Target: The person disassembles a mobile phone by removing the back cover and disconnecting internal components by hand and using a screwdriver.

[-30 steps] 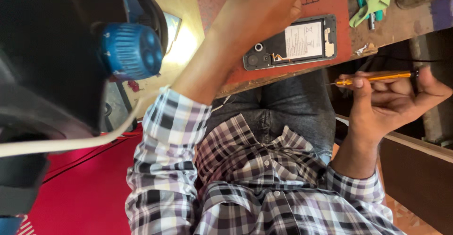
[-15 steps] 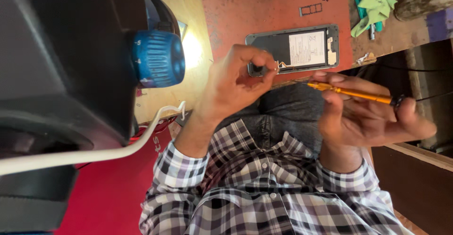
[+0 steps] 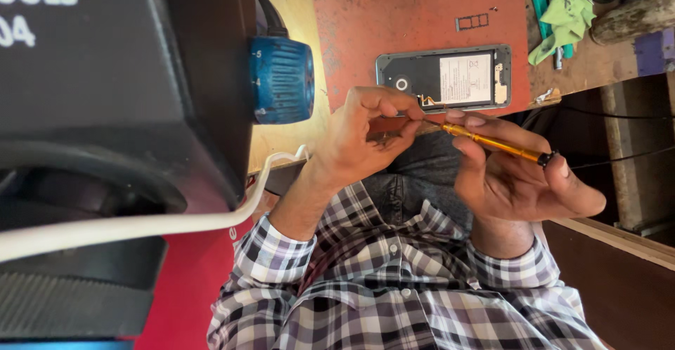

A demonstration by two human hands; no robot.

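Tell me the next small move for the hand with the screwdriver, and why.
Probably bring the tip of the yellow screwdriver down to the opened phone. The right hand holds it above the red mat's edge, the left hand pinches at its tip, and the phone lies just beyond, its back uncovered.

Worn red-topped wooden workbench [image 3: 394,13]; sunlit

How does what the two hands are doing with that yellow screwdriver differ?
The left hand pinches at the screwdriver tip with curled fingertips; the right hand lies more open, cradling the handle across its fingers. Both meet just below the opened phone on the red mat.
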